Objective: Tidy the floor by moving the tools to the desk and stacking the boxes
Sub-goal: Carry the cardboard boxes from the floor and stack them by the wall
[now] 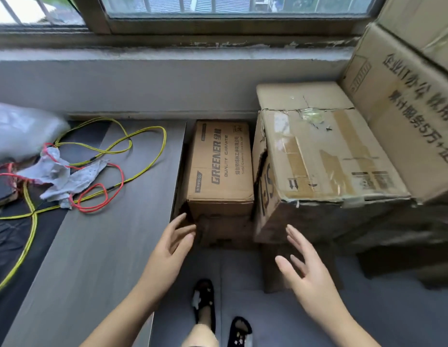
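A small brown box printed GREENER (219,166) stands between the grey desk (98,246) and a bigger taped cardboard box (318,156). It rests on top of another box whose dark front shows below it. My left hand (171,249) reaches toward the small box's near left corner, fingers straight, holding nothing. My right hand (306,269) hovers in front of the taped box, fingers spread and empty. Neither hand touches a box.
Yellow and red wires (113,149), a crumpled cloth (65,174) and a white plastic bag (20,128) lie on the desk. Large printed cartons (403,101) are stacked at the right. A window sill runs along the back. My slippered feet (205,304) stand on the grey floor.
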Available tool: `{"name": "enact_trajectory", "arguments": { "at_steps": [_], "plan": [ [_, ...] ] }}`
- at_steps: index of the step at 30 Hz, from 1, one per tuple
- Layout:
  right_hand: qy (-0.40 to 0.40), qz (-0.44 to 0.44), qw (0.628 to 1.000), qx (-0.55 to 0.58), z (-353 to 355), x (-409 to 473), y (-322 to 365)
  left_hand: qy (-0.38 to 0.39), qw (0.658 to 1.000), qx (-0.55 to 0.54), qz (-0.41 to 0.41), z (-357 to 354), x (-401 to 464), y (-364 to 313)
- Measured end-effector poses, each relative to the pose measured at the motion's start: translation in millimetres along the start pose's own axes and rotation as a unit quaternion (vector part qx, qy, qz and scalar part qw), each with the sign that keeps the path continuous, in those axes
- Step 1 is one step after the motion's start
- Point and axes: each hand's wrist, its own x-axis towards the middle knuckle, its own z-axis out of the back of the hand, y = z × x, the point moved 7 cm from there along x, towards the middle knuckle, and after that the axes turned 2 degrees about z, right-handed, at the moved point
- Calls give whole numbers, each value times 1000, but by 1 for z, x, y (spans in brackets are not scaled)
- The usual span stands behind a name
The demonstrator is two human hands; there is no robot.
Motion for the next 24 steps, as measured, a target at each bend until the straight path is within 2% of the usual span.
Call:
{"name": "enact_trajectory", "arguments": {
  "at_steps": [4, 9, 15, 19, 24],
  "plan": [
    [-21, 15, 998, -54, 24, -69, -12, 8, 1000, 3, -24, -1, -83, 19],
    [-94, -15, 995, -40, 29, -152, -32, 38, 997, 41, -45, -17, -138, 48],
    [-218, -56, 974, 1, 27, -238, -44, 155, 982, 75, -80, -53, -166, 60],
    [-308, -88, 947, 4, 28, -311, -59, 225, 966, 80, -94, -82, -190, 69],
    [-401, -139, 905, 38, 32, -408, -83, 340, 927, 103, -125, -135, -234, 73]
  ]
}}
